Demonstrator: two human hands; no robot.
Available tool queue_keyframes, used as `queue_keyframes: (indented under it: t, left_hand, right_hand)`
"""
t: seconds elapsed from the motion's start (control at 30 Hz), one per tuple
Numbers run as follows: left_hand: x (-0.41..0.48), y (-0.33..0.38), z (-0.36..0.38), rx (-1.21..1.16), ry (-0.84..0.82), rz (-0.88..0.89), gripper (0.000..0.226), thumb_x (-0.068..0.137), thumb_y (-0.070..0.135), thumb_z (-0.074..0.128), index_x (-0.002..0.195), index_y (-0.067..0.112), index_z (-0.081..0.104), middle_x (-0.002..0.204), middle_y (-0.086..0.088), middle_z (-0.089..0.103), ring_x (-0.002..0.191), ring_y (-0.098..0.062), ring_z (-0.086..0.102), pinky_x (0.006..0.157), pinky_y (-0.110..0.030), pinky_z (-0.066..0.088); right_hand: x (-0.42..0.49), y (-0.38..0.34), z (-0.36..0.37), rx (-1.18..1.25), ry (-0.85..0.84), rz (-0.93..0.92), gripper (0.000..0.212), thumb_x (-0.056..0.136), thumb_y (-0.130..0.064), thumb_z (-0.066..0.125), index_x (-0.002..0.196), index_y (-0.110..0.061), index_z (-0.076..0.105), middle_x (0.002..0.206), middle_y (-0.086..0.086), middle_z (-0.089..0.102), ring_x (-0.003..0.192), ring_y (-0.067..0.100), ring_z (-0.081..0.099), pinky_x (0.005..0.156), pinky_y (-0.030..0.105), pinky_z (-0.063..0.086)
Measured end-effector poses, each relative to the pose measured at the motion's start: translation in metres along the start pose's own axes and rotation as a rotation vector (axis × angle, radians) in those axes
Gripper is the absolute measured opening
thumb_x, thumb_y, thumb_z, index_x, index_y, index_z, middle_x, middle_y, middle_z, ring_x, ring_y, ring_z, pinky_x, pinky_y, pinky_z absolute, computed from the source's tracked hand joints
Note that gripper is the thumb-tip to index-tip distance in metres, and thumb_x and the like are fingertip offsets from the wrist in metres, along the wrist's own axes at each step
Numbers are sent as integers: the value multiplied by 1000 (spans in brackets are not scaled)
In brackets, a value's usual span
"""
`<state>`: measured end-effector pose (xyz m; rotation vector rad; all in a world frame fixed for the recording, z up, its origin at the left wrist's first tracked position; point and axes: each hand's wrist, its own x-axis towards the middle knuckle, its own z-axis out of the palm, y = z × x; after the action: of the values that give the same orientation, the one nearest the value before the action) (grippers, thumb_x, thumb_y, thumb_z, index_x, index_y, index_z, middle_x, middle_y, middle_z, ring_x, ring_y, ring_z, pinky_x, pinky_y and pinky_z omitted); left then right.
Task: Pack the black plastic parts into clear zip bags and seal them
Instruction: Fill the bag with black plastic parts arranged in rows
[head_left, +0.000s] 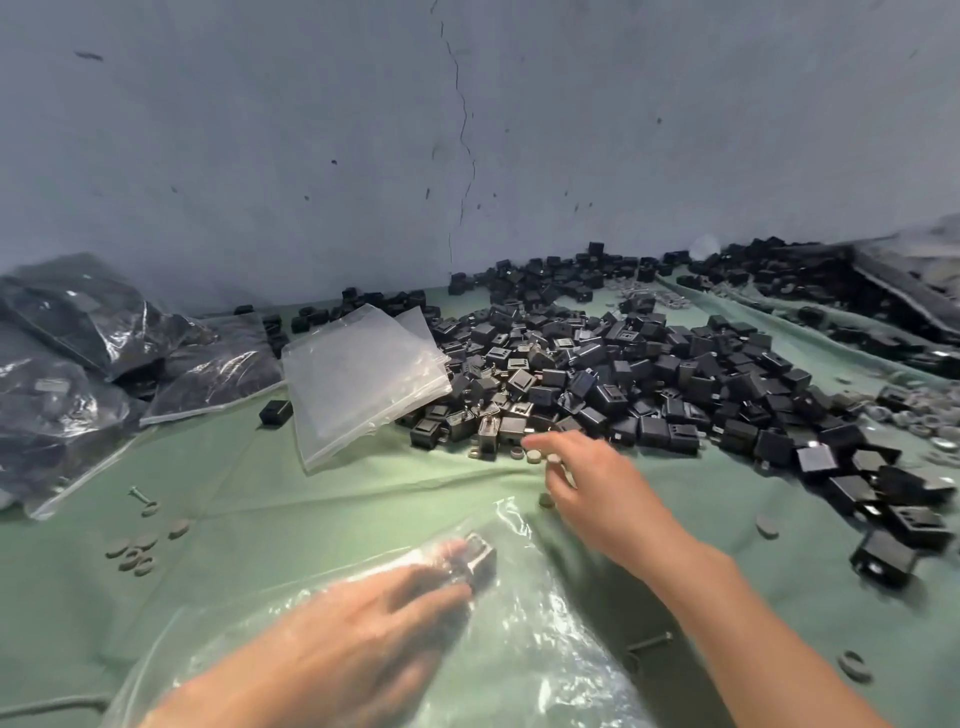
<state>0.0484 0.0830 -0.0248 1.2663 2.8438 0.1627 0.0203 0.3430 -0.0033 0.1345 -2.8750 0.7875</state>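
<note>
Low in the frame the left hand (353, 639) lies on a crinkled, glossy clear zip bag (524, 654). Its fingers reach a boxy black part (480, 561) at the bag's mouth, but they are blurred and I cannot tell whether they grip it. The right hand (587, 483) stretches toward the centre, fingers loosely spread and holding nothing, its tips at the near edge of the pile of black plastic parts (597, 374), small matte cubes heaped across the right half. A flat stack of empty bags (358, 374) leans on the pile's left side. Filled bags (78, 364) sit shiny and lumpy at the left edge. Grey discs (135, 551) dot the wrinkled green cloth (311, 499).
</note>
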Motion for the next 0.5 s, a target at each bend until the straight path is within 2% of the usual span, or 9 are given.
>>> queue_keyframes:
  t: [0.1, 0.17, 0.2, 0.23, 0.27, 0.3, 0.37, 0.43, 0.5]
  left_hand:
    - [-10, 3, -4, -129, 38, -62, 46, 104, 56, 22, 146, 57, 5, 131, 26, 51, 89, 18, 53, 90, 8, 27]
    - [-12, 4, -2, -202, 44, -88, 42, 99, 67, 11, 140, 70, 1, 146, 27, 44, 114, 5, 60, 102, -20, 47]
    - [-13, 5, 3, -206, 5, -60, 44, 96, 70, 7, 139, 72, -3, 154, 35, 25, 132, -3, 49, 110, -40, 43]
    - [-11, 7, 6, -165, -27, 1, 45, 96, 70, 5, 139, 71, -7, 154, 43, 3, 144, -2, 31, 116, -55, 28]
    - [-11, 8, 7, -154, -31, 1, 46, 97, 67, 2, 141, 69, -9, 149, 49, -11, 146, 1, 17, 118, -58, 16]
    - [-10, 8, 8, -141, -29, -30, 47, 97, 64, -1, 143, 66, -10, 147, 50, -13, 145, 2, 18, 119, -53, 17]
    - [-7, 9, 8, -152, -29, -82, 48, 98, 58, -2, 145, 60, -4, 154, 30, 8, 126, -2, 44, 111, -39, 42]
    - [-5, 11, 10, -149, -39, -110, 49, 94, 62, -7, 142, 56, 4, 151, 13, 23, 100, -8, 55, 96, -37, 54]
    - [-5, 14, 11, -175, -58, -129, 51, 92, 65, -6, 137, 55, 14, 150, 13, 30, 93, -13, 64, 88, -37, 58]
  right_hand:
    - [4, 9, 12, -99, -207, -48, 35, 105, -27, 48, 139, -33, 54, 141, -11, 52, 125, 9, 47, 111, 32, 37]
    - [4, 12, 17, -202, -181, -66, 30, 104, -32, 50, 132, -36, 58, 137, -11, 53, 124, 13, 46, 108, 32, 38]
    - [3, 15, 16, -260, -140, -30, 27, 103, -32, 51, 128, -36, 60, 135, -10, 54, 123, 15, 47, 107, 32, 38]
    - [3, 19, 13, -321, -96, 24, 26, 103, -30, 51, 126, -36, 61, 133, -9, 55, 123, 17, 48, 106, 34, 38]
    - [1, 24, 8, -379, -66, 91, 25, 103, -28, 51, 125, -35, 62, 132, -6, 56, 122, 19, 48, 104, 36, 39]
    - [0, 29, 5, -427, -58, 156, 26, 103, -27, 49, 125, -34, 61, 131, -4, 56, 120, 21, 48, 101, 37, 40]
    - [-3, 31, 5, -393, -44, 201, 30, 104, -30, 46, 132, -31, 57, 133, -2, 53, 120, 20, 47, 102, 36, 41]
    - [-5, 18, 11, -210, -68, 122, 38, 104, -35, 46, 142, -31, 49, 139, -6, 49, 122, 11, 47, 109, 33, 40]
    - [-7, -1, 21, -77, -120, 6, 43, 105, -39, 43, 147, -33, 41, 144, -12, 44, 120, 3, 48, 113, 28, 36]
